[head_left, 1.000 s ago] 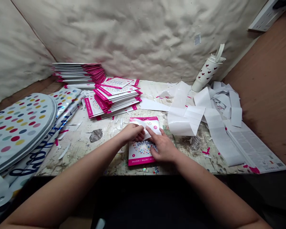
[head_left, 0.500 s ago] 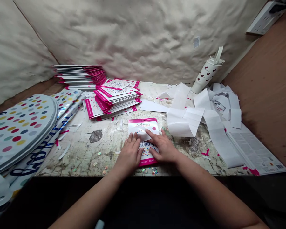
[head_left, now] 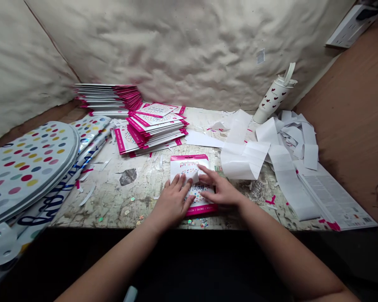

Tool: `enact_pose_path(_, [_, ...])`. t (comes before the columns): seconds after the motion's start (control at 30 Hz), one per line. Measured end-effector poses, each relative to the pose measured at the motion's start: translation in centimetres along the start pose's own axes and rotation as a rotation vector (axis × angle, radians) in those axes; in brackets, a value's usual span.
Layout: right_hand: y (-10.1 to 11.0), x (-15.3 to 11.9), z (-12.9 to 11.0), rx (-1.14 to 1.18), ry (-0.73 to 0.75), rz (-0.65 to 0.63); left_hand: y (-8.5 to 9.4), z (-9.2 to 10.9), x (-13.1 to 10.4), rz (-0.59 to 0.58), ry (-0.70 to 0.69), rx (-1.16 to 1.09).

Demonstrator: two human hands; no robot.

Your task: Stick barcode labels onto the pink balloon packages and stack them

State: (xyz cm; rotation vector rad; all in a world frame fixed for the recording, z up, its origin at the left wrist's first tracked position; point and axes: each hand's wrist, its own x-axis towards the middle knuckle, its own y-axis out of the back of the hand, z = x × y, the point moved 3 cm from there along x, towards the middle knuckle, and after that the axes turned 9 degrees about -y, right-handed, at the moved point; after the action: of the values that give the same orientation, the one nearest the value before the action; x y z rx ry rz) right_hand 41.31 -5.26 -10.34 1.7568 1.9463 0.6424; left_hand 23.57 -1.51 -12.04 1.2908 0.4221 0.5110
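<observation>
Fingers [head_left: 175, 180] of the left hand [head_left: 171, 203] in the head view lay flat, slightly spread, on the packet [head_left: 179, 166] at six o'clock; the right hand's [head_left: 222, 191] stood wide. A white slip [head_left: 194, 176] looked unsettled; piled packets [head_left: 159, 128] at eleven o'clock seemed finished.

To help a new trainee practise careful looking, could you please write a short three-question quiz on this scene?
1. True or false: the left hand rests on the birthday packet.
2. In the picture, where is the heart-patterned tumbler relative to the untidy packet pile: (a) left of it, (b) right of it, (c) on top of it?
3. What colour is the band along the birthday packet's lower edge?

Key: 1. True. 2. b. 3. Pink.
</observation>
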Motion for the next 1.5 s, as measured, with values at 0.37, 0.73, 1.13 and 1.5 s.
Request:
enact_pose_path(0.37, [0.3, 3.9, 1.6, 0.782, -0.632, -0.044, 0.0, 0.8, 0.1, 0.043, -0.008, -0.041])
enact_pose_path(0.73, [0.3, 4.1, 1.9, 0.537, -0.739, 0.012, 0.0, 0.7, 0.2, 0.016, -0.052, -0.024])
enact_pose_path(1.13, [-2.0, -0.5, 0.9, -0.557, -0.372, 0.127, 0.6, -0.9, -0.6, 0.017, -0.07, -0.114])
enact_pose_path(1.5, [-1.1, -1.9, 1.2, 0.325, -0.367, 0.308, 2.2, -1.5, -2.2, 0.386, 0.246, -0.883])
